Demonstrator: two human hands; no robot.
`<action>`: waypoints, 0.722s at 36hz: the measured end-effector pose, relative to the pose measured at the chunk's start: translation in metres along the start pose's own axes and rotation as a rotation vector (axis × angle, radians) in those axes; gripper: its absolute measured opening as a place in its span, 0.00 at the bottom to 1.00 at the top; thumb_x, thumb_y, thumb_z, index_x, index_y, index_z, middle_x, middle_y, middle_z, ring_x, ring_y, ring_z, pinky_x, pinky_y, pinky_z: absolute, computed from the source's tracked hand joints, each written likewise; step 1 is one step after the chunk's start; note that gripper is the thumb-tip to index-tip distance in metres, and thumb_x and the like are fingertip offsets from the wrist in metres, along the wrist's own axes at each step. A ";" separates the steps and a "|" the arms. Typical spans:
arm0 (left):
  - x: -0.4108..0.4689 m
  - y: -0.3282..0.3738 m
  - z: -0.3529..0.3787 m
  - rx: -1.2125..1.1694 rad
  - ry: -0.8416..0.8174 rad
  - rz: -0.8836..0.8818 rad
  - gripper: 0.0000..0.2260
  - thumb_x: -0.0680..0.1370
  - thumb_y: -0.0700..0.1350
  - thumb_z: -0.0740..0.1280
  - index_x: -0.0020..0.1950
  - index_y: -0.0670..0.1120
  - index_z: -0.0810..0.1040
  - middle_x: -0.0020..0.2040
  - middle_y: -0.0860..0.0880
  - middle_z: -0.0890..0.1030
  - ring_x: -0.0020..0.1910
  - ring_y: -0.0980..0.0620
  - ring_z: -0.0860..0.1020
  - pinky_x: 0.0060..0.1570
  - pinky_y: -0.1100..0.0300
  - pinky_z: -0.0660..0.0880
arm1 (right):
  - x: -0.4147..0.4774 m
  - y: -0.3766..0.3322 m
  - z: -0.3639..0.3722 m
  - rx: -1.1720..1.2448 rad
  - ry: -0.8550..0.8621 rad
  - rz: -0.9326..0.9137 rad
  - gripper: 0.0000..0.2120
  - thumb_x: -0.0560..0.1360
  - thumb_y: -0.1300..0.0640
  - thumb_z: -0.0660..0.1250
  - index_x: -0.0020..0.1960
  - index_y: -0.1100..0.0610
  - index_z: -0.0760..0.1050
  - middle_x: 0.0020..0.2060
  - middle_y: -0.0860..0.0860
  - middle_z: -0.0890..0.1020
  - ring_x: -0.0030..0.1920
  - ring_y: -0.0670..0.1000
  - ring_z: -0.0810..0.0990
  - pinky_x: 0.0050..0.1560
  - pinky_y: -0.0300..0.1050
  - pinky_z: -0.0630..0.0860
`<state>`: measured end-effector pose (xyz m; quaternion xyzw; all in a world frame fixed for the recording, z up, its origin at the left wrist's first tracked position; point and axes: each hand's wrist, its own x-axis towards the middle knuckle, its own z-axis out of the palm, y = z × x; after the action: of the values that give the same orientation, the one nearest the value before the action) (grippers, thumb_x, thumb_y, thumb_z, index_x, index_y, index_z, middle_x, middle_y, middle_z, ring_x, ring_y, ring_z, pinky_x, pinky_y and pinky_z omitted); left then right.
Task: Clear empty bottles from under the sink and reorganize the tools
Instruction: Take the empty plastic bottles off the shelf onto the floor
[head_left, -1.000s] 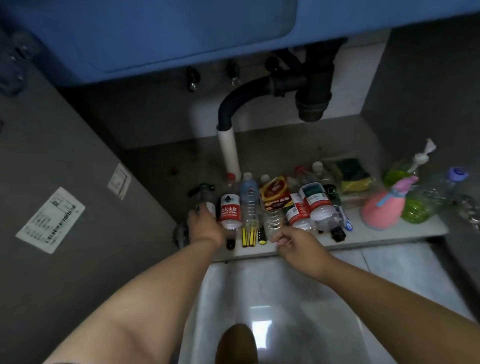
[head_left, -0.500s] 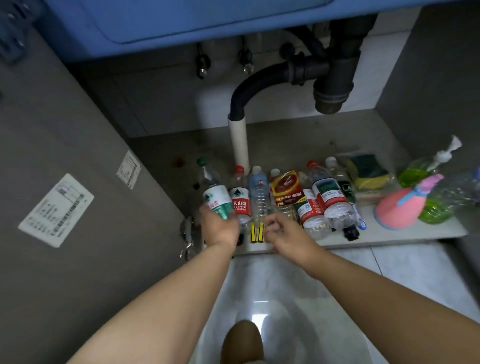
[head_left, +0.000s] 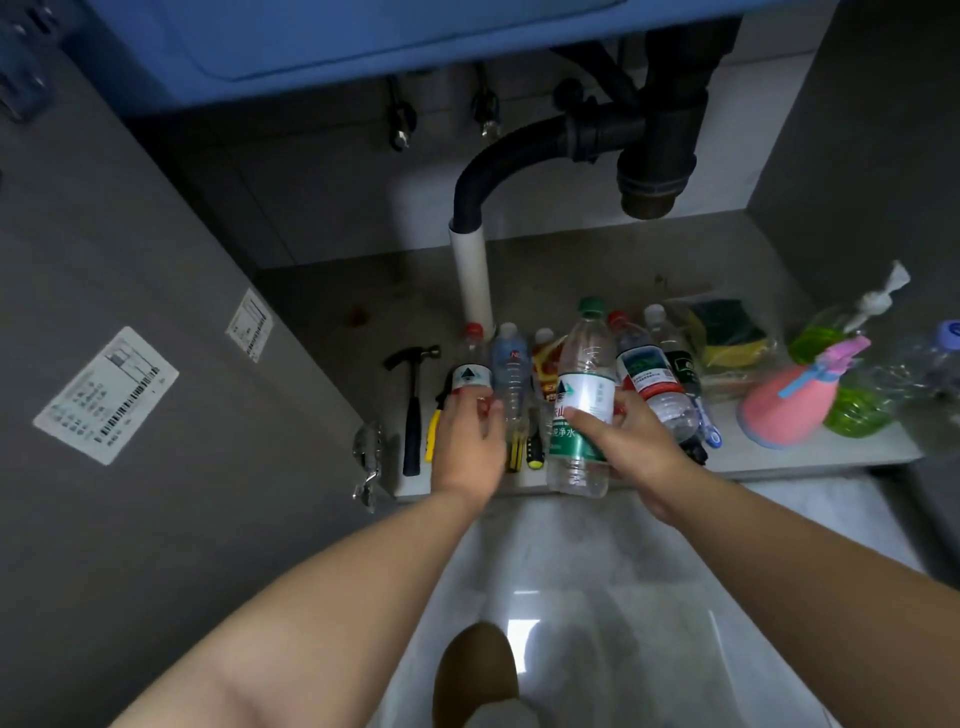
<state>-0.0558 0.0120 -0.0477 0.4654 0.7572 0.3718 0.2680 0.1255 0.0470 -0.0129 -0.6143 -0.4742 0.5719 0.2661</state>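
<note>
Green-capped bottle (head_left: 584, 364), clear ribbed plastic with a green-and-white label, gripped at the waist by right hand (head_left: 640, 446), fingers curled round it, upright just right of white drain pipe (head_left: 472, 280). Left hand (head_left: 467, 441) touching red-capped bottle (head_left: 470, 376) straight in front of the pipe; grip impossible to tell. Black-handled hammer (head_left: 413, 421) flat, left of the pipe.

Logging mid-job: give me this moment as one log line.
left hand: on red-capped bottle, grip unclear | right hand: holds green-capped bottle | hammer: lying on cabinet floor, untouched
</note>
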 end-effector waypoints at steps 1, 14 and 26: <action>0.011 -0.005 0.001 0.112 0.032 -0.045 0.13 0.81 0.49 0.63 0.65 0.50 0.73 0.62 0.45 0.75 0.60 0.45 0.77 0.63 0.48 0.75 | 0.002 0.004 -0.002 0.004 -0.018 0.006 0.26 0.72 0.46 0.75 0.65 0.49 0.69 0.52 0.49 0.82 0.51 0.52 0.83 0.56 0.57 0.80; 0.075 -0.035 0.015 0.067 -0.066 -0.537 0.25 0.74 0.53 0.75 0.66 0.43 0.77 0.59 0.42 0.82 0.54 0.41 0.82 0.56 0.47 0.81 | 0.017 0.021 -0.007 -0.074 -0.199 -0.018 0.24 0.71 0.43 0.75 0.62 0.45 0.70 0.51 0.46 0.83 0.45 0.44 0.85 0.38 0.38 0.81; -0.012 0.019 -0.016 -0.177 -0.235 -0.353 0.27 0.67 0.47 0.79 0.59 0.51 0.67 0.51 0.49 0.81 0.43 0.51 0.82 0.35 0.58 0.75 | -0.040 0.002 -0.077 -0.314 -0.354 0.090 0.24 0.70 0.46 0.77 0.62 0.44 0.72 0.54 0.48 0.83 0.51 0.50 0.85 0.52 0.51 0.83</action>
<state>-0.0535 0.0014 -0.0222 0.3407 0.7548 0.3273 0.4550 0.2036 0.0274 0.0192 -0.5588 -0.5685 0.6013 0.0544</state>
